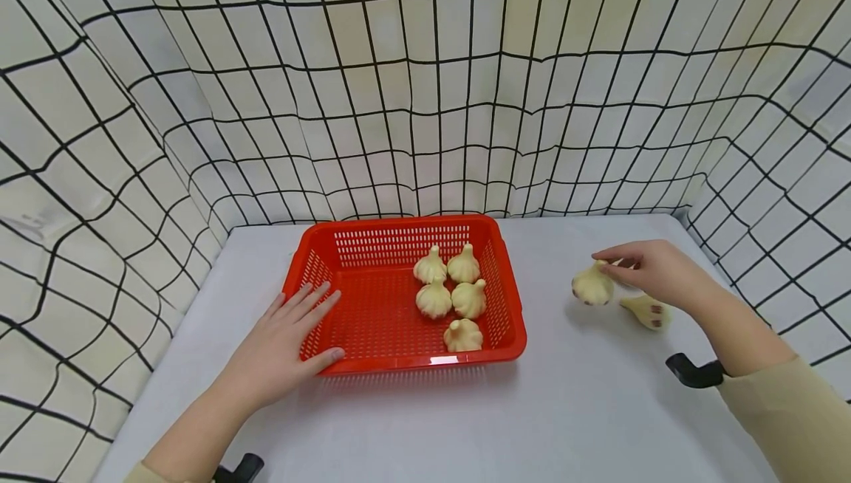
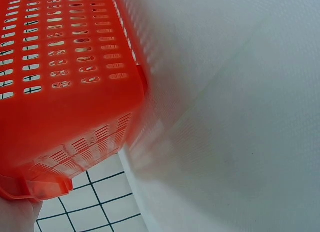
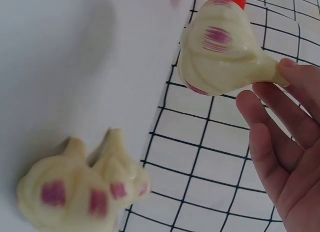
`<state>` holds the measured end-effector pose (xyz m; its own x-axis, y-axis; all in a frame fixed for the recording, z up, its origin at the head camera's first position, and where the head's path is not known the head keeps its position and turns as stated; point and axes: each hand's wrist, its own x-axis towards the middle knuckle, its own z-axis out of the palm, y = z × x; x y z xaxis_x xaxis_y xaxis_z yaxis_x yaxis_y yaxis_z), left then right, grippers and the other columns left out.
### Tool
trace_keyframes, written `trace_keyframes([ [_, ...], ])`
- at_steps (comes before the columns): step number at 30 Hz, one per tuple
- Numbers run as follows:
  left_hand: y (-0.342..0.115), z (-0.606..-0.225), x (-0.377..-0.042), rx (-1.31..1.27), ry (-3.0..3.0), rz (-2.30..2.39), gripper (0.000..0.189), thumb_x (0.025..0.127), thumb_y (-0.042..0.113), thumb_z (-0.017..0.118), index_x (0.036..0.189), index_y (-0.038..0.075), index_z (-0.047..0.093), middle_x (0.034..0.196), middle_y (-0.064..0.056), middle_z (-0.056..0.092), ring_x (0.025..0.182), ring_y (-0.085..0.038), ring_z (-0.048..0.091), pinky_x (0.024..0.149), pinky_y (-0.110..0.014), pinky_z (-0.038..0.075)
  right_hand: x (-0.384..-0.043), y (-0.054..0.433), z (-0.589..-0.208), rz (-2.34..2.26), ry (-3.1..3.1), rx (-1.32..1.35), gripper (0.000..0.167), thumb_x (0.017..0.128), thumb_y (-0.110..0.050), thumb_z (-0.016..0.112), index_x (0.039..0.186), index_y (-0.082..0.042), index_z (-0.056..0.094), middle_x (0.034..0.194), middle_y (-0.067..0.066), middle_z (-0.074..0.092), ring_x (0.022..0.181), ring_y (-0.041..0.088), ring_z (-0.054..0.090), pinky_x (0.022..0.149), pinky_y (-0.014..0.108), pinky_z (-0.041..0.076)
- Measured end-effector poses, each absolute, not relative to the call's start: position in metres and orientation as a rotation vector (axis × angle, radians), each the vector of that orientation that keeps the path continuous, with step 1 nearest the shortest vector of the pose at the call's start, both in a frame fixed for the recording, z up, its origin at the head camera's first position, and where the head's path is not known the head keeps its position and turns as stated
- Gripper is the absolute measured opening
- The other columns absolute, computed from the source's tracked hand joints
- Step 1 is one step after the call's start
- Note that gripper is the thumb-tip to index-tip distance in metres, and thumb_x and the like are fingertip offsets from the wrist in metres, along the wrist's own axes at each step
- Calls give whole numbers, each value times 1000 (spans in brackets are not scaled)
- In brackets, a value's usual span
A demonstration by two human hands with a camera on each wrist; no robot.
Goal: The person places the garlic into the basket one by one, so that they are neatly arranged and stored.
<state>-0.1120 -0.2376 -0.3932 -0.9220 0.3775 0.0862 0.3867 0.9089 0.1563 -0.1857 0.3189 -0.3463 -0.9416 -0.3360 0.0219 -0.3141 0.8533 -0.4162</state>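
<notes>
My right hand (image 1: 658, 269) pinches a cream garlic bulb (image 1: 592, 286) by its stem, above the table. In the right wrist view this bulb (image 3: 220, 49) shows purple patches, and thumb and fingers meet at the stem. Below that hand lies another garlic bulb (image 1: 646, 312); a second beside it is mostly hidden by the hand in the head view but appears in the right wrist view (image 3: 120, 177). At the left end of the red plastic basket (image 1: 405, 363), my left hand (image 1: 279, 354) rests over the rim with fingers spread. Several garlic bulbs (image 1: 433, 300) stand in the basket's right half.
The white table (image 1: 425, 424) carries the basket near its middle. Black netting (image 1: 432, 106) over pale walls encloses the back and both sides. Dark straps (image 1: 694, 372) show at the wrists. The left wrist view mostly shows the basket's slotted outer wall (image 2: 65, 122).
</notes>
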Motion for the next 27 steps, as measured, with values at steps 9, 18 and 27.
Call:
trace_keyframes([
  [9, -238, -393, -113, -606, -3019, -258, 87, 86, 62, 64, 157, 21, 32, 162, -6, 26, 148, -37, 21, 121, -52, 3, -196, 289, -319, -640, 2976, -475, 35, 96, -37, 66, 126, -19, 70, 115, 8, 70, 87, 20, 62, 65, 31, 52],
  [18, -238, -394, -113, -612, -3016, -254, 87, 87, 63, 63, 156, 21, 34, 162, -7, 27, 148, -37, 22, 122, -49, -1, -207, 254, -295, -676, 2938, -552, 36, 94, -43, 66, 125, -26, 71, 97, 0, 72, 74, 15, 64, 66, 33, 52],
  [27, -238, -394, -113, -615, -3010, -247, 87, 87, 68, 58, 156, 21, 33, 162, -7, 27, 148, -37, 22, 122, -49, -1, -216, 213, -290, -649, 2912, -679, 30, 94, -34, 69, 123, -26, 72, 98, -1, 70, 74, 18, 62, 62, 30, 54],
])
